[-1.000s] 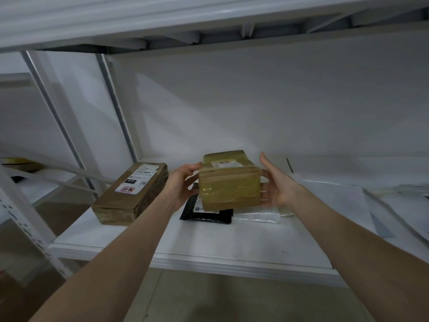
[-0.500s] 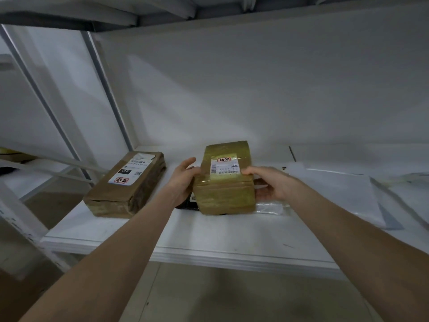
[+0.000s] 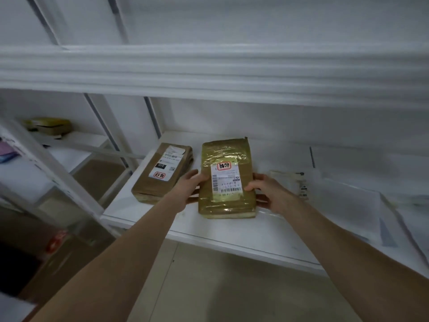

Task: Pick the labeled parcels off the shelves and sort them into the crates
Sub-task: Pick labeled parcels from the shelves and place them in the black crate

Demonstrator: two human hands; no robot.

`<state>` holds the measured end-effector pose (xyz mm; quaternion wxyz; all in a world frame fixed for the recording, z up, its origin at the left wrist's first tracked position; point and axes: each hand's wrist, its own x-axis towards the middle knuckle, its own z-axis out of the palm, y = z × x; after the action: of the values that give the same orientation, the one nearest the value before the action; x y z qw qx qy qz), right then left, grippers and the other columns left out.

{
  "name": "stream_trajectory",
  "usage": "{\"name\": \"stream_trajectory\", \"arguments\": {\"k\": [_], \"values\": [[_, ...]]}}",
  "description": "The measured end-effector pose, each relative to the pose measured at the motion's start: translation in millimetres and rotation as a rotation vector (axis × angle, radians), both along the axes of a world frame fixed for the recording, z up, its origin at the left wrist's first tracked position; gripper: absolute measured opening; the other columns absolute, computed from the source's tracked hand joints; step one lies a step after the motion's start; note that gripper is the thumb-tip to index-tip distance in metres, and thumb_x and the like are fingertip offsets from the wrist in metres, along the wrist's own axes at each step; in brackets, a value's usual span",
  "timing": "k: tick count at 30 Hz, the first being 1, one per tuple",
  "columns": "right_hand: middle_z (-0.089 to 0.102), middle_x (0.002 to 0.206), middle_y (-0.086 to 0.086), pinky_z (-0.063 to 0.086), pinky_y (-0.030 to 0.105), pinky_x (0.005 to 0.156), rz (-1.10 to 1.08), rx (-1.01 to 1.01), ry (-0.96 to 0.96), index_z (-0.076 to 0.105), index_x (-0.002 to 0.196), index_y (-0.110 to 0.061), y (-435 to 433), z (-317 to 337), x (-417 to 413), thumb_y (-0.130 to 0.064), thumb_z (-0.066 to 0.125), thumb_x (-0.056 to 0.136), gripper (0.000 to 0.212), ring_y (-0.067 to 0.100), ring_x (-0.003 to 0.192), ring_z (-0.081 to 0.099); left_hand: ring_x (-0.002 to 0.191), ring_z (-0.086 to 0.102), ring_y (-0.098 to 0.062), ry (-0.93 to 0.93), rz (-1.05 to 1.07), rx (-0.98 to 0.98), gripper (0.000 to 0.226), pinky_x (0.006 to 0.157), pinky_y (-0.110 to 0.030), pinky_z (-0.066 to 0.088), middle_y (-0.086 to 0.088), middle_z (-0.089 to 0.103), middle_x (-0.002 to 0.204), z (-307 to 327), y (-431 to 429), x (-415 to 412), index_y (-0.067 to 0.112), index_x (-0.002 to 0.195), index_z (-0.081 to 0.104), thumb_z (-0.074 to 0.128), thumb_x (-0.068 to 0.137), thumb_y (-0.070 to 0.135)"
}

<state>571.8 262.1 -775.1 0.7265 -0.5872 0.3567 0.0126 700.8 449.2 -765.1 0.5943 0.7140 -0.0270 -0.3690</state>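
A yellowish tape-wrapped parcel (image 3: 226, 180) with a white barcode label faces up over the white shelf (image 3: 232, 233). My left hand (image 3: 189, 188) grips its left edge, thumb on top and fingers under it. On the other side my right hand (image 3: 270, 192) holds the right edge the same way. A second, brown cardboard parcel (image 3: 161, 174) with a white label lies flat on the shelf just left of my left hand.
A shelf beam (image 3: 209, 70) runs across just above. Flat clear and white mailers (image 3: 299, 183) lie on the shelf to the right. A white upright post (image 3: 46, 166) stands at left, with another parcel (image 3: 48, 125) on the neighbouring shelf. Floor shows below the shelf edge.
The parcel has tipped from front-face view to label-up and come nearer the shelf's front edge. My view has risen, so the upper shelf beam now crosses the frame.
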Motion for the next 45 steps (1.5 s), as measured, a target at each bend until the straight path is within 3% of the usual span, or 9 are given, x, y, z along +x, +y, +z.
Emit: {"name": "stream_trajectory", "arguments": {"k": [6, 10, 14, 18, 25, 30, 34, 38, 45], "values": [[0.06, 0.123, 0.003, 0.052, 0.03, 0.075, 0.139, -0.261, 0.066, 0.041, 0.14, -0.021, 53.6, 47.8, -0.1, 0.003, 0.073, 0.066, 0.084, 0.021, 0.104, 0.06, 0.129, 0.042, -0.026, -0.881, 0.129, 0.327, 0.083, 0.104, -0.045, 0.041, -0.01, 0.04, 0.144, 51.3, 44.3, -23.4, 0.016, 0.145, 0.033, 0.076, 0.075, 0.027], [0.046, 0.14, -0.001, 0.049, 0.031, 0.086, 0.466, -0.591, 0.172, 0.027, 0.147, -0.027, 100.8, 91.7, -5.2, -0.005, 0.075, 0.067, 0.096, 0.017, 0.112, 0.052, 0.139, 0.029, -0.03, -1.34, -0.29, 0.546, 0.094, 0.113, -0.05, 0.028, -0.013, 0.034, 0.149, 100.6, 77.9, -43.3, 0.013, 0.149, 0.025, 0.076, 0.073, 0.036], [0.05, 0.139, -0.005, 0.052, 0.036, 0.089, 0.808, -0.881, 0.209, 0.03, 0.143, -0.031, 149.6, 143.0, -8.8, -0.019, 0.079, 0.067, 0.092, 0.018, 0.114, 0.056, 0.148, 0.001, -0.025, -1.09, -0.723, 0.998, 0.107, 0.12, -0.048, 0.003, -0.003, 0.009, 0.16, 141.8, 123.6, -56.3, 0.024, 0.152, -0.002, 0.07, 0.076, 0.046], [0.056, 0.128, -0.005, 0.049, 0.029, 0.076, 0.994, -1.024, 0.158, 0.038, 0.136, -0.034, 193.4, 203.4, -14.1, -0.021, 0.075, 0.07, 0.076, 0.017, 0.108, 0.058, 0.138, 0.029, -0.027, -0.899, -0.798, 1.077, 0.09, 0.112, -0.047, 0.029, -0.002, 0.034, 0.148, 191.8, 178.8, -72.4, 0.03, 0.148, 0.021, 0.07, 0.076, 0.049], [0.045, 0.132, -0.002, 0.047, 0.031, 0.091, 0.908, -1.383, -0.133, 0.049, 0.127, -0.026, 260.1, 267.6, -38.1, -0.027, 0.063, 0.087, 0.043, 0.018, 0.119, 0.044, 0.106, 0.059, -0.02, -0.287, -0.126, 0.85, 0.064, 0.087, -0.029, 0.051, -0.001, 0.06, 0.121, 247.3, 276.2, -131.3, 0.019, 0.13, 0.051, 0.072, 0.076, 0.047], [0.046, 0.136, 0.003, 0.047, 0.034, 0.084, 0.662, -0.774, 0.121, 0.042, 0.133, -0.018, 300.5, 281.6, -59.6, -0.038, 0.07, 0.082, 0.061, 0.023, 0.117, 0.051, 0.071, 0.058, -0.015, 0.117, 0.508, 0.288, 0.05, 0.041, -0.016, 0.048, -0.006, 0.06, 0.09, 283.9, 324.3, -183.2, 0.0, 0.119, 0.051, 0.072, 0.083, 0.027], [0.045, 0.142, 0.008, 0.05, 0.04, 0.091, 0.715, -0.041, 0.216, 0.035, 0.146, -0.019, 343.4, 293.0, -61.9, -0.035, 0.07, 0.086, 0.071, 0.033, 0.12, 0.052, 0.095, 0.064, -0.028, 0.178, 0.682, 0.14, 0.064, 0.063, -0.035, 0.058, -0.014, 0.064, 0.11, 300.4, 357.8, -197.4, 0.003, 0.125, 0.054, 0.076, 0.076, 0.039], [0.06, 0.119, 0.005, 0.054, 0.039, 0.083, 0.704, 0.065, 0.153, 0.049, 0.134, -0.021, 390.4, 297.6, -47.1, -0.017, 0.063, 0.091, 0.046, 0.025, 0.106, 0.059, 0.087, 0.061, -0.02, 0.137, 0.739, 0.118, 0.054, 0.057, -0.03, 0.052, -0.005, 0.06, 0.106, 311.8, 394.3, -201.6, 0.019, 0.13, 0.047, 0.063, 0.086, 0.046], [0.057, 0.115, 0.005, 0.056, 0.044, 0.083, 0.688, -0.086, 0.176, 0.054, 0.129, -0.025, 472.9, 290.5, 16.5, -0.013, 0.059, 0.091, 0.041, 0.028, 0.103, 0.058, 0.114, 0.053, -0.022, 0.165, 0.74, 0.154, 0.052, 0.096, -0.04, 0.044, -0.002, 0.056, 0.125, 305.6, 476.1, -163.8, 0.023, 0.136, 0.046, 0.057, 0.09, 0.044]]}}
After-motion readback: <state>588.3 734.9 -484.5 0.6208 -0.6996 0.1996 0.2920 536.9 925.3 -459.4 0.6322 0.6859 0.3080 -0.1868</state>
